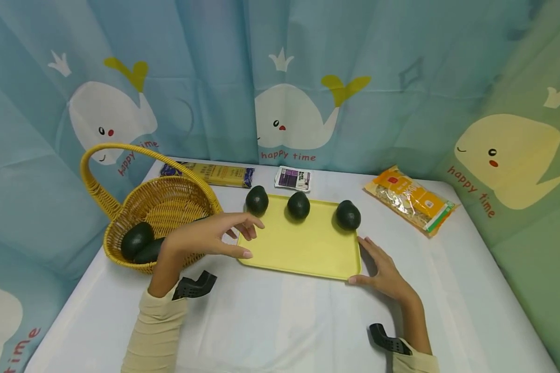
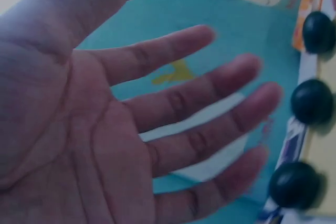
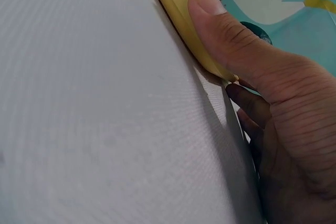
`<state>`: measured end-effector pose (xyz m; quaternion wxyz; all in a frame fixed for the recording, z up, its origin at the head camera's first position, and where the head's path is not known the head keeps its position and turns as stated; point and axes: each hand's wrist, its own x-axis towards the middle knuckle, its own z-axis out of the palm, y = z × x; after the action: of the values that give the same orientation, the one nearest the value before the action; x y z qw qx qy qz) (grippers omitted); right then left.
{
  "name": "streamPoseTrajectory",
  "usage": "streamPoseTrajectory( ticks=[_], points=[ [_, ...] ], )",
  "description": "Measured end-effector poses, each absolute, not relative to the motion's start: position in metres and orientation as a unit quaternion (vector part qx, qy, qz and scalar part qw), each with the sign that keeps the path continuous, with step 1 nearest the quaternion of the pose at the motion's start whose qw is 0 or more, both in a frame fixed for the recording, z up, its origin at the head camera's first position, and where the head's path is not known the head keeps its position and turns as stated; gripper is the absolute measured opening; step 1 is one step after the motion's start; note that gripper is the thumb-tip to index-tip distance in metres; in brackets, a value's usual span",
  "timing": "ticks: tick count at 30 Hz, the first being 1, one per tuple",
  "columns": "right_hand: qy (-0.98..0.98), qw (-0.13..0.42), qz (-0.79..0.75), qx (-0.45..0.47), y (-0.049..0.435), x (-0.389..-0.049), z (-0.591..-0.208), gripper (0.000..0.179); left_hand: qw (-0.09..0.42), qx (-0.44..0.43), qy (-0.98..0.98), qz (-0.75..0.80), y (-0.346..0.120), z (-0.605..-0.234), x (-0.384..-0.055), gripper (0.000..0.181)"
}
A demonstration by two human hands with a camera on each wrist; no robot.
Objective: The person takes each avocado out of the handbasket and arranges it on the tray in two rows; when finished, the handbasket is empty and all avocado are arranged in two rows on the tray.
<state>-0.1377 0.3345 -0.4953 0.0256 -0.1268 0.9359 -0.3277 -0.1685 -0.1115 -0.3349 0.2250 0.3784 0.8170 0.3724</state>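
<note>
A shallow yellow tray (image 1: pixel 298 254) lies on the white table. Three dark green avocados sit along its back part: a left avocado (image 1: pixel 257 201), a middle avocado (image 1: pixel 298 205) and a right avocado (image 1: pixel 348 215). My left hand (image 1: pixel 210 233) hovers between the basket and the tray's left edge, fingers spread and palm bare in the left wrist view. At the tray's front right corner, my right hand (image 1: pixel 385 272) holds the rim, thumb in front and fingers along the side. A yellow wicker basket (image 1: pixel 116 248) with a tall handle contains several avocados (image 1: pixel 137 241), partly hidden by my left forearm.
Along the back of the table lie a yellow and blue packet (image 1: pixel 214 173), a small white and purple sachet (image 1: pixel 293 178) and, at the right, an orange bag (image 1: pixel 410 199) with a clear window. A blue whale-print curtain (image 1: pixel 214 103) stands behind the table.
</note>
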Motion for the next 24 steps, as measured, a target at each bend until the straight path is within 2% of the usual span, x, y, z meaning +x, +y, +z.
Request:
streamPoseTrajectory(
  ticks=[8, 17, 24],
  points=[
    [0.936, 0.023, -0.325, -0.131, 0.333, -0.138, -0.495, 0.110, 0.232, 0.342, 0.838, 0.356, -0.162, -0.327, -0.165, 0.050],
    [0.933, 0.029, -0.334, -0.128, 0.334, -0.137, -0.494, 0.109, 0.205, 0.286, 0.871, 0.342, -0.201, -0.325, -0.195, 0.042],
    [0.934, 0.029, -0.331, -0.132, 0.334, -0.139, -0.495, 0.109, 0.241, 0.256, 0.878, 0.324, -0.208, -0.334, -0.216, 0.051]
  ],
)
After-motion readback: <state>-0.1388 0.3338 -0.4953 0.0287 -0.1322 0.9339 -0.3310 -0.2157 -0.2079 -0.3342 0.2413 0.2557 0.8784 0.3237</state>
